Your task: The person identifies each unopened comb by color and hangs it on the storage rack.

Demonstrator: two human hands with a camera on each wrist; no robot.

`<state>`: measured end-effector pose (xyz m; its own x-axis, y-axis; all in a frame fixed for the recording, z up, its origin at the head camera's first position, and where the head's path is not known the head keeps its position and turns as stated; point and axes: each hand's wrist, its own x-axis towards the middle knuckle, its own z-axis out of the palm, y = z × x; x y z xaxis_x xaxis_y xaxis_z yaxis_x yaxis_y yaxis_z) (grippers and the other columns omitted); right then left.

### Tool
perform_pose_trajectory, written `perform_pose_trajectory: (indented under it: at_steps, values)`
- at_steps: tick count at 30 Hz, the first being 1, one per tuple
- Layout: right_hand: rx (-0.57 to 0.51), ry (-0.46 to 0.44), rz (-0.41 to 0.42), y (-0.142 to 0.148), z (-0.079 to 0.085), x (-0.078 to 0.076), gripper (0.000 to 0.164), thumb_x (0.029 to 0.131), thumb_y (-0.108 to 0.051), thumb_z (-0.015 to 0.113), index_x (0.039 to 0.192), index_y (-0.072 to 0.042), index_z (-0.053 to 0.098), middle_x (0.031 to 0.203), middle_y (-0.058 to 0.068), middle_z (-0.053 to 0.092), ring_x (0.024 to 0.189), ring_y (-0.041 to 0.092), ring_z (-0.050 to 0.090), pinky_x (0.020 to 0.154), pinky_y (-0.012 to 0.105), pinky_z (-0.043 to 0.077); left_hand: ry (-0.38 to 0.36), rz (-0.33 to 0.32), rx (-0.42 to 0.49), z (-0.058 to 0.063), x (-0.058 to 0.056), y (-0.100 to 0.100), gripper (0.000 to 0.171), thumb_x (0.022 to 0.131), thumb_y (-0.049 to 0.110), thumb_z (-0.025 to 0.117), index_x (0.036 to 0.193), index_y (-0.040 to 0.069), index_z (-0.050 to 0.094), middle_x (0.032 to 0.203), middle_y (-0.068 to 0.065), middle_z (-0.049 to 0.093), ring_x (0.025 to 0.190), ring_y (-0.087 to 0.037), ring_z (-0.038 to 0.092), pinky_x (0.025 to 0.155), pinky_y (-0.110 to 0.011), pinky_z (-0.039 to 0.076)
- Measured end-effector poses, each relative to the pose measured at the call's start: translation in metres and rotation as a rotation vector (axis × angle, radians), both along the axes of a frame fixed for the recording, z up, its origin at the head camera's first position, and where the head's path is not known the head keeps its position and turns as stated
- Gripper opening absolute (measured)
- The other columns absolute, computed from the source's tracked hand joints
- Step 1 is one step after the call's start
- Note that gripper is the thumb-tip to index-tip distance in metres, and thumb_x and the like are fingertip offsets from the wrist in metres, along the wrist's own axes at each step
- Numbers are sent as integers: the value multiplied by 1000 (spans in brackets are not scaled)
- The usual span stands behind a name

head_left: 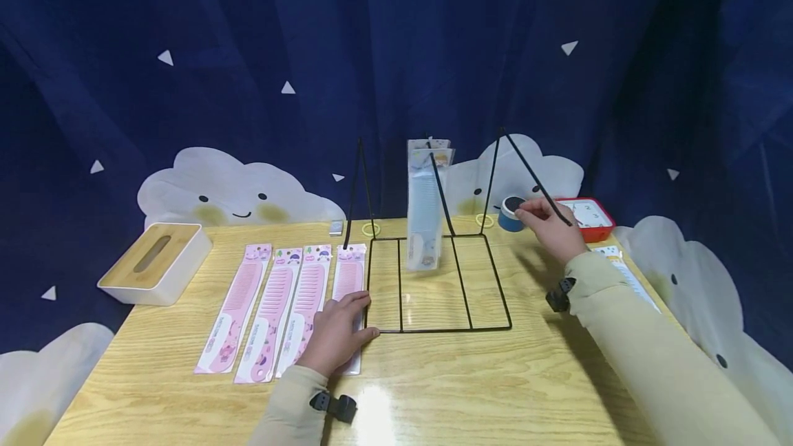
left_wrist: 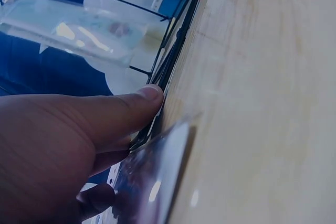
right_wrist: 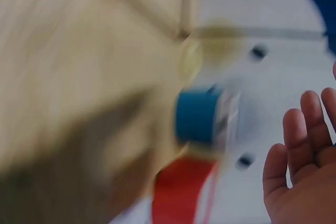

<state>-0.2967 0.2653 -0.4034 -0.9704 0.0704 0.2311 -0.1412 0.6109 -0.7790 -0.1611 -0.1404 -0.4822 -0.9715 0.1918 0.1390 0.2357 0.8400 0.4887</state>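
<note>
My left hand [head_left: 337, 329] grips the front left corner of a black wire display rack [head_left: 461, 281]; its thumb lies along the wire in the left wrist view. Beneath that hand lies a packaged pink comb [head_left: 350, 270], partly covered. Packaged light-blue combs [head_left: 424, 205] hang from the rack's middle prong. My right hand [head_left: 551, 229] is out at the rack's right side, by the right prong and a blue jar [head_left: 511, 221] with a dark top. In the right wrist view its fingers [right_wrist: 296, 135] are relaxed and hold nothing.
Several packaged pink combs [head_left: 266, 319] lie side by side at left, near a wooden-lidded tissue box [head_left: 151, 263]. A red clock [head_left: 597, 226] and another packaged item [head_left: 626, 270] sit at right. Yellow rings [head_left: 370, 230] lie behind the rack, before a dark blue curtain [head_left: 396, 40].
</note>
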Motion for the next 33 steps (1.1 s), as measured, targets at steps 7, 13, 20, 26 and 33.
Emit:
perform_pose_trajectory:
  at_steps: [7,13,20,26,33]
  values:
    - [167,-54,-74,55,-33,1,48,95,-35,67,120,5,63,111,26,67,96,32,59,78,35,43,-10,0,10,-1,-1,0,61,82,34,82,134,8,64,144,-1,56,108,-27,54,81,-44,40]
    - [245,-151,-130,84,-51,3,58,90,-29,72,125,13,54,117,34,61,102,44,58,82,48,47,-16,3,6,-2,-1,1,61,82,34,82,134,8,64,144,-1,56,108,-27,54,81,-43,40]
    - [310,-247,-164,90,-53,7,74,80,-22,78,133,15,41,126,40,53,109,53,52,94,59,42,2,-6,-6,0,-1,0,60,82,33,82,133,7,65,143,-3,57,106,-28,55,78,-43,40]
    - [298,-337,-197,90,-54,8,96,77,-24,78,145,13,21,129,45,46,111,59,49,96,63,41,1,-11,0,1,-1,0,60,81,34,82,133,7,65,143,-3,57,108,-29,55,79,-44,41]
    - [368,-299,-156,97,-59,3,99,79,-17,77,148,19,14,128,47,45,113,59,48,100,65,38,-14,3,14,0,-1,1,61,82,35,83,134,8,64,144,-1,56,109,-28,55,81,-44,40]
